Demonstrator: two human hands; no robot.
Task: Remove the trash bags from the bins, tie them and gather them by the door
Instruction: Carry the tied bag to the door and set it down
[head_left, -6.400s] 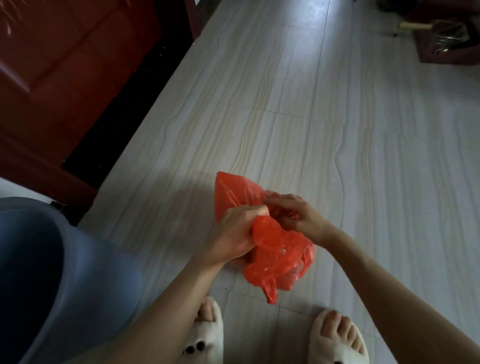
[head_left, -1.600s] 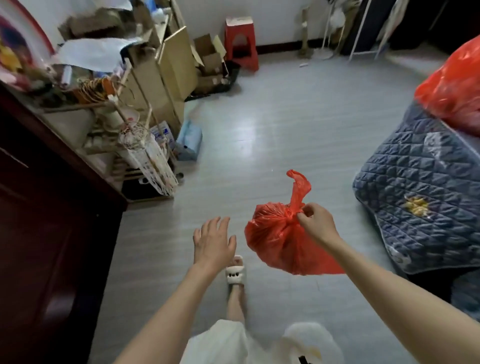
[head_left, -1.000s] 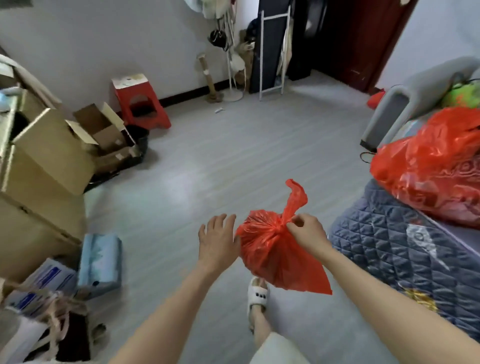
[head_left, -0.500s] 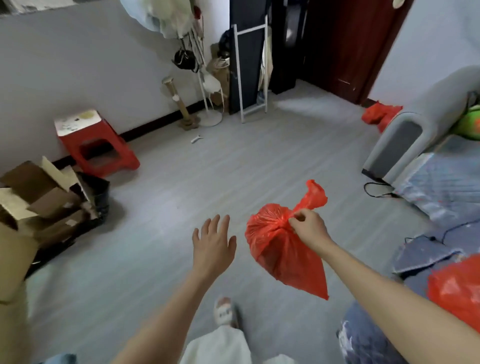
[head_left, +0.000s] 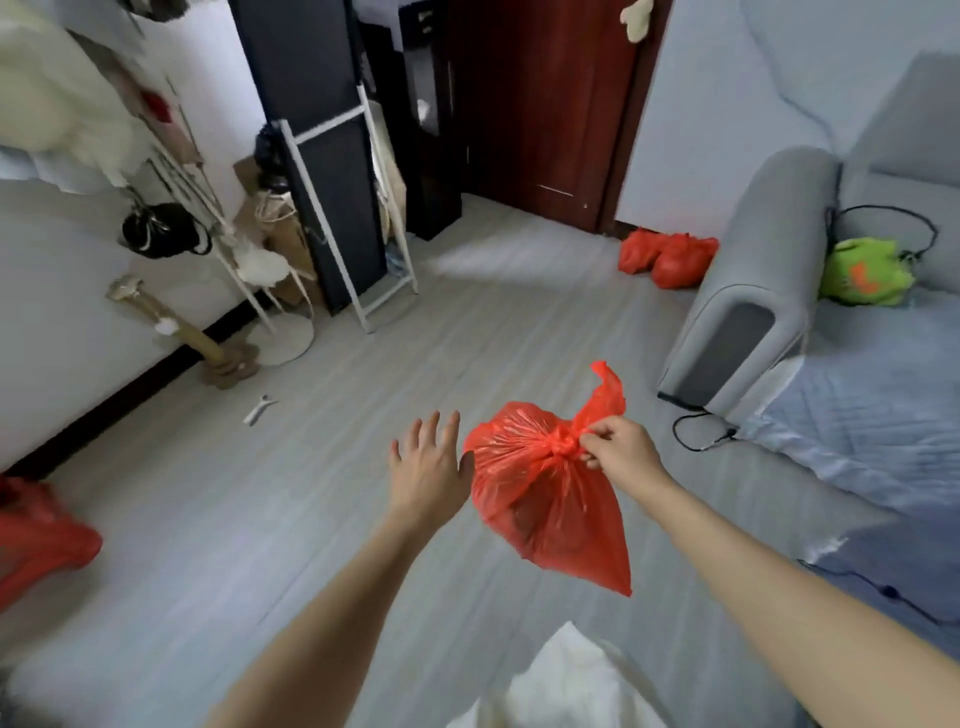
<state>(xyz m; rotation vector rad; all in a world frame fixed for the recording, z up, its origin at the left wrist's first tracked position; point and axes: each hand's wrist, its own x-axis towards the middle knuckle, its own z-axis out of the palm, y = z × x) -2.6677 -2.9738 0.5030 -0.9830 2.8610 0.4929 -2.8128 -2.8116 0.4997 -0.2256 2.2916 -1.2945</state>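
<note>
Right grip (head_left: 618, 449) of mine pinches the knot of the red trash bag (head_left: 545, 499), with fingers curled around the twisted neck. My left hand (head_left: 428, 467) is released, its fingers spread and straight, just beside the bag; I cannot tell if it touches the plastic. This bag hangs in the air over the grey floor (head_left: 260, 519), between my two hands. It is thin, wrinkled and shiny, tied at the top, with a loose tail above the knot and a pointed bottom corner. Two more red bags (head_left: 667, 254) lie together on the floor near the dark red door (head_left: 540, 104), next to the grey sofa (head_left: 769, 291).
</note>
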